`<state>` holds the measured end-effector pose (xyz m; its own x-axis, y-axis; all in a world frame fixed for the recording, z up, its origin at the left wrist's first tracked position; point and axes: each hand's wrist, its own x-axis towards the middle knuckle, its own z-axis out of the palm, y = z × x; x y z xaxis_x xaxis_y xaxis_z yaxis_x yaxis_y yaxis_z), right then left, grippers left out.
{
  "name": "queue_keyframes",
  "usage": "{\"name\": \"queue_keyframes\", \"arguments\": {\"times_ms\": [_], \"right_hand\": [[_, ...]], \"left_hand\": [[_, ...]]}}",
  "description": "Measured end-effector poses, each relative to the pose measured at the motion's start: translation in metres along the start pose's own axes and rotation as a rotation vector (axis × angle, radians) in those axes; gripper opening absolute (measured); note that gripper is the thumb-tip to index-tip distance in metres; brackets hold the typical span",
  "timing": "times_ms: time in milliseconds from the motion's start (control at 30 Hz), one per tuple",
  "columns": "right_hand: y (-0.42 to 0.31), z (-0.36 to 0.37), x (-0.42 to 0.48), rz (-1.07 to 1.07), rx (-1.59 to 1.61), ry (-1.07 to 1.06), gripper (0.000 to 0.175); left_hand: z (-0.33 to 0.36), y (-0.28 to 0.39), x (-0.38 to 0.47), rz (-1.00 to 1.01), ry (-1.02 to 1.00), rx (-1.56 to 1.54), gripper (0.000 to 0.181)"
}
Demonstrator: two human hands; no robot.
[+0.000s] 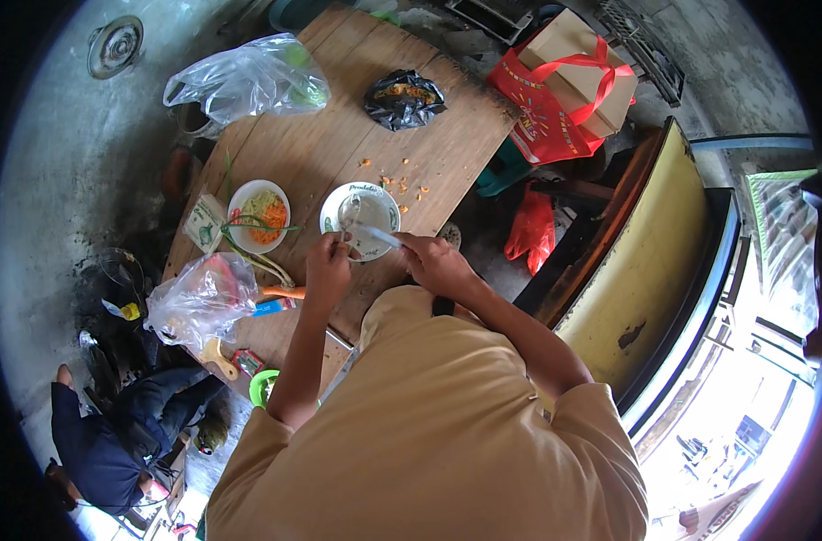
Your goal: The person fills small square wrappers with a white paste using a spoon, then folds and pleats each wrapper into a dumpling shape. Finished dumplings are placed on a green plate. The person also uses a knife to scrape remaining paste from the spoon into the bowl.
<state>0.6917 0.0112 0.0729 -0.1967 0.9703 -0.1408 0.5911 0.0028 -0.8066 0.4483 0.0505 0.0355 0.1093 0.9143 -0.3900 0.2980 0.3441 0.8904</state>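
My left hand [327,267] is at the near-left rim of a white bowl [392,220], its fingers closed on the thin handle of what looks like a metal spoon [350,208] lying over the bowl. In my right hand [443,265] is a knife [381,236], its pale blade pointing left across the bowl toward my left fingers. Any small piece between blade and fingers is too small to tell. To the left, a second white bowl [233,203] holds shredded orange and pale green vegetables [267,220]. Spring onions [269,265] lie across and beside it.
Orange scraps [402,186] lie beyond the bowl on the wooden table [329,149]. A carrot [283,292] and clear plastic bags [201,297] are at left. Black plastic [402,122] holds food farther off. A red bag [536,128] stands past the right edge. Another person [106,446] sits lower left.
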Motion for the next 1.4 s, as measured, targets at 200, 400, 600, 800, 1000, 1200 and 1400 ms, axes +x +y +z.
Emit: {"name": "queue_keyframes", "arguments": {"times_ms": [200,400,600,800,1000,1200,1400], "right_hand": [[-0.002,0.002,-0.002,-0.004,-0.136,0.038,0.035],[0.005,0.003,0.010,-0.026,-0.157,0.000,0.034],[0.011,0.010,0.013,-0.010,-0.148,0.104,0.031],[0.005,0.015,0.011,0.006,-0.125,-0.025,0.032],[0.007,0.015,0.014,0.064,-0.114,-0.042,0.029],[0.002,0.018,0.014,0.135,-0.202,-0.079,0.028],[-0.001,0.016,0.015,0.180,-0.137,-0.161,0.029]], "left_hand": [[-0.003,0.006,-0.004,-0.035,0.032,0.057,0.023],[-0.004,0.023,-0.009,-0.039,0.006,0.185,0.023],[-0.015,0.022,-0.007,-0.067,-0.017,0.222,0.024],[-0.011,0.018,-0.001,-0.100,-0.030,0.186,0.027],[-0.014,0.015,-0.002,-0.193,-0.091,0.314,0.028],[-0.010,0.003,-0.002,-0.234,-0.052,0.208,0.031],[-0.013,-0.002,0.000,-0.254,-0.067,0.233,0.029]]}}
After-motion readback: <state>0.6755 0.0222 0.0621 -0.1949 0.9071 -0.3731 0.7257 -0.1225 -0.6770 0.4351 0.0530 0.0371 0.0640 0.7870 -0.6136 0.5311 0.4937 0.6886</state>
